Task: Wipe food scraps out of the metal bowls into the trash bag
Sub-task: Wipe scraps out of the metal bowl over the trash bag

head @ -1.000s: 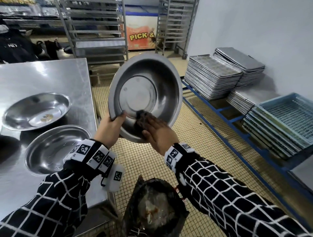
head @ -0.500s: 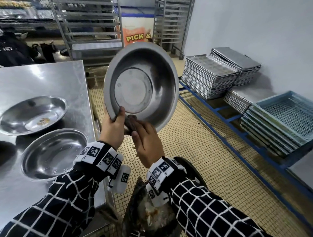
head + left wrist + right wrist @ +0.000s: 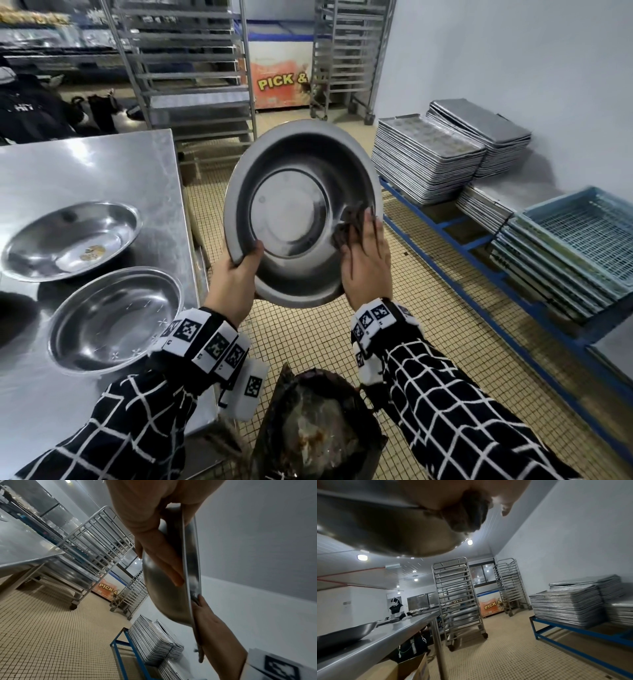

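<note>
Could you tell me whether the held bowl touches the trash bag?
Apart: the head view shows tiled floor between the held bowl and the trash bag below.

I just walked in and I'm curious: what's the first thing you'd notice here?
The big shiny metal bowl tipped up in the middle, gripped at its rim by the left hand while the right hand presses a dark rag against its inside. Right below it gapes a black trash bag with scraps. On the steel table at the left sit two more bowls, the farther bowl holding food bits.
</note>
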{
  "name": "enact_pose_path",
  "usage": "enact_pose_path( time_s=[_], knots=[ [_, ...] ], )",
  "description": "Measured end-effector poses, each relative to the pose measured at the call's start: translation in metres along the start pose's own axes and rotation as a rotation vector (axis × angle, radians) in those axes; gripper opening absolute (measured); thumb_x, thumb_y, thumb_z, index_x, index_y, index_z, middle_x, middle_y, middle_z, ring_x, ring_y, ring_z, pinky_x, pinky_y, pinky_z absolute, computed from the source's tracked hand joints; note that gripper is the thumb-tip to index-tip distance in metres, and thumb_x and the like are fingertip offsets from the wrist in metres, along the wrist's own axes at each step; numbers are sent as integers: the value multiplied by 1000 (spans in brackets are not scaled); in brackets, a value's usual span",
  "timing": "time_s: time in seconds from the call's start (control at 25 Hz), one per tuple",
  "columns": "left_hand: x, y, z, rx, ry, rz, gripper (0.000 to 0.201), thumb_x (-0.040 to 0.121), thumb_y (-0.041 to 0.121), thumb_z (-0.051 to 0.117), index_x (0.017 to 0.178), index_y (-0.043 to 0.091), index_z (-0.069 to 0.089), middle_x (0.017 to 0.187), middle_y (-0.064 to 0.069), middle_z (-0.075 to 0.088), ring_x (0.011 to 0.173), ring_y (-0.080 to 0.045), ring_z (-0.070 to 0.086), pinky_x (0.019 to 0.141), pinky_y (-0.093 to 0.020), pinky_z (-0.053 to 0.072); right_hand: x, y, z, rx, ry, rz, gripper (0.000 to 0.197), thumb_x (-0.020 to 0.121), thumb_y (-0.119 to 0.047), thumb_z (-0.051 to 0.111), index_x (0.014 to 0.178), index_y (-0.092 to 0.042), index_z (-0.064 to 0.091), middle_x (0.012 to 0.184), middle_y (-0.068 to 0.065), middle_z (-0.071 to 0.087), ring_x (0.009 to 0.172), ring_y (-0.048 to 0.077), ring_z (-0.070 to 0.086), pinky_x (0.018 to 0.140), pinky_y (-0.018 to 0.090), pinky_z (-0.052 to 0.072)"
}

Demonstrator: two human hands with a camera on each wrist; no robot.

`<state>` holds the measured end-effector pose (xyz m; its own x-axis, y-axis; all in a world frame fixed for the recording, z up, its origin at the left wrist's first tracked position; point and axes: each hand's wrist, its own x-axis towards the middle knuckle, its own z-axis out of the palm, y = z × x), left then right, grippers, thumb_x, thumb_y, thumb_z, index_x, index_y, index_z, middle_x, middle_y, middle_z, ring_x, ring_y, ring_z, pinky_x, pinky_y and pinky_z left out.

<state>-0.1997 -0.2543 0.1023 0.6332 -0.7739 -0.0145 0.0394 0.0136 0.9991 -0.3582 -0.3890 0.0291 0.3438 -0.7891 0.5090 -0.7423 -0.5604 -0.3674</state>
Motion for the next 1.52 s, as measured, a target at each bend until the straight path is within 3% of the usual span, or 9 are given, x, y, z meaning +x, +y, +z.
enact_pose_path(
  time_s=[0.24,0.44,0.68,0.8,1.0,1.16,1.24,1.36,1.52],
  knots=[
    [1,-6,-2,-54,-53,-117,13,92,17,55,103,10,59,87,-16,67,71,-29,68,59,-39,57,35,5,-21,254,104,186,65,97,-45,40,151,-17,16,156,12,13,139,30,27,98,44,46],
    [14,-7,-18,9,-86,-193,15,91,13,56,103,6,57,80,-15,67,60,-25,68,53,-35,56,49,13,-46,499,36,456,47,82,-33,72,119,-11,55,110,3,65,98,16,61,84,22,42],
    [21,-18,-21,-20,-107,18,72,84,17,68,143,22,28,121,-9,57,93,-24,70,78,-39,57,30,-12,-38,837,194,729,38,83,-18,70,117,-7,56,99,-2,61,86,14,59,70,17,46],
    [13,-25,-8,40,-192,-5,55,81,25,67,130,20,41,113,-4,64,91,-19,70,73,-30,57,17,-37,-31,991,261,795,31,85,-17,69,113,-13,55,91,-12,58,79,7,57,64,7,43],
    [9,-23,1,-140,3,-149,2,92,7,57,93,7,57,86,-5,66,68,-16,69,64,-33,60,2,-44,-22,941,108,690,22,92,-38,56,105,-21,56,83,-14,60,76,6,62,72,26,53],
    [28,-24,-17,-26,98,-156,9,83,10,58,92,11,60,86,-10,67,80,-26,68,73,-42,59,-12,-35,-18,747,-214,648,31,96,-48,41,89,-21,55,81,-2,63,65,10,59,52,20,50],
    [31,-20,-23,78,34,-151,35,79,14,58,113,7,58,100,-16,66,92,-33,66,76,-47,58,-17,-40,-11,630,-175,563,32,95,-46,44,86,-17,55,93,2,62,76,14,61,64,26,56],
    [30,-14,-26,202,-72,-121,29,89,8,52,117,8,57,102,-17,66,90,-33,66,63,-38,59,-25,-67,1,526,-240,269,29,93,-39,54,106,-13,56,116,3,54,103,15,53,94,29,47],
    [23,2,-27,253,-112,-78,22,86,29,58,94,11,67,89,-15,70,83,-37,68,74,-52,57,-55,-104,3,506,-394,-183,50,98,-48,37,144,-28,33,142,0,46,127,17,43,102,30,39]
  ],
)
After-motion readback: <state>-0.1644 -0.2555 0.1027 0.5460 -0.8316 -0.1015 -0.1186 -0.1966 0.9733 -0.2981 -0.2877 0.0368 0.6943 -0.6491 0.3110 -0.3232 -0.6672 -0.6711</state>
